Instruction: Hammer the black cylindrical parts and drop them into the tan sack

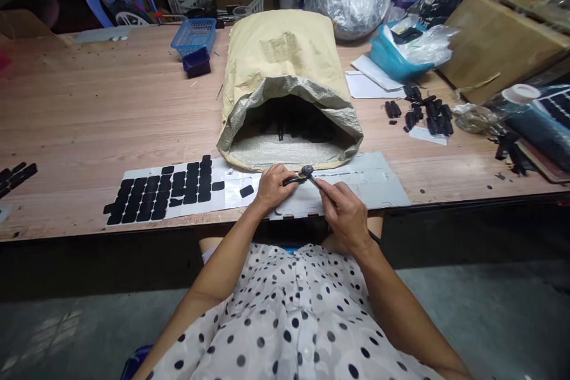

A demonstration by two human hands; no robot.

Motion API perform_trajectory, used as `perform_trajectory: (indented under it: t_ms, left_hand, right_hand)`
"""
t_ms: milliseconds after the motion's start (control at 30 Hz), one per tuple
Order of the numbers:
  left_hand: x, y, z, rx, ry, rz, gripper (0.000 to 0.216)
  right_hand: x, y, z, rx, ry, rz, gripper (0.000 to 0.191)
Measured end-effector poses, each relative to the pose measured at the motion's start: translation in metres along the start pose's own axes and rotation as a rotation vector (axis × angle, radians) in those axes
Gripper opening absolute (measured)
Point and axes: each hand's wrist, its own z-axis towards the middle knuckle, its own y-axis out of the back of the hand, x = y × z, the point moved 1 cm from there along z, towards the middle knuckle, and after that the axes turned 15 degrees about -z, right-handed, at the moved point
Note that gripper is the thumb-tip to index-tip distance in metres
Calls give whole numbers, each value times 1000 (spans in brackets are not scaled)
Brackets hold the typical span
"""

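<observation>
In front of the sack's mouth, my left hand (272, 187) is closed, pinching a small slim black part (291, 180) between thumb and fingers. My right hand (345, 214) grips a dark rod-like tool (315, 181); its back end sticks out behind the wrist. A round black head (307, 171) sits where tool and part meet; I cannot tell to which it belongs. Both hands are just above a grey-white board (378, 181) along the table edge. Left of them, black rounded-square pads (151, 196) lie in rows on a white sheet, with one loose pad (246, 191) near my left hand.
A large yellowish woven sack (285, 41) lies open towards me, with dark contents. Black cylindrical parts (434, 113) are piled at right, near a blue basin (396, 56) and a cardboard box (507, 41). Blue baskets (194, 35) stand behind left. The table's front edge is close.
</observation>
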Motion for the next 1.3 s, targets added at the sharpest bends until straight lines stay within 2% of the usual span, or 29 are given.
perform_trajectory:
  t_ms: [267, 467, 667, 867, 1000, 1067, 1100, 1167, 1233, 1300]
  left_hand:
    - [0, 0, 0, 9, 23, -5, 17]
    - [1, 2, 0, 7, 20, -68, 14]
    - [3, 5, 1, 2, 49, -89, 35]
    - [5, 7, 3, -21, 84, -117, 39]
    - [-7, 16, -2, -31, 95, -193, 41]
    - [-21, 24, -14, 24, 76, -272, 42]
    - [-30, 26, -22, 94, 72, -320, 42]
    - [-43, 27, -43, 314, 93, -408, 40]
    - [-48, 19, -66, 507, 148, -415, 38]
    - [-40, 5, -84, 554, 215, -305, 34]
  right_hand:
    - [6, -6, -2, 90, 20, -11, 34]
    - [-21, -16, 17, 0, -89, -86, 34]
    - [-44, -45, 29, 31, -128, -229, 30]
    - [-39, -54, 23, 3, -141, -263, 30]
    - [-36, -53, 25, 19, -148, -281, 31]
    - [-36, -53, 26, 27, -148, -288, 31]
    - [-35, -52, 26, 32, -147, -288, 31]
    - [-35, -52, 26, 42, -145, -287, 30]
    - [-35, -52, 26, 46, -145, -287, 30]
    - [-35, -52, 26, 45, -144, -289, 31]
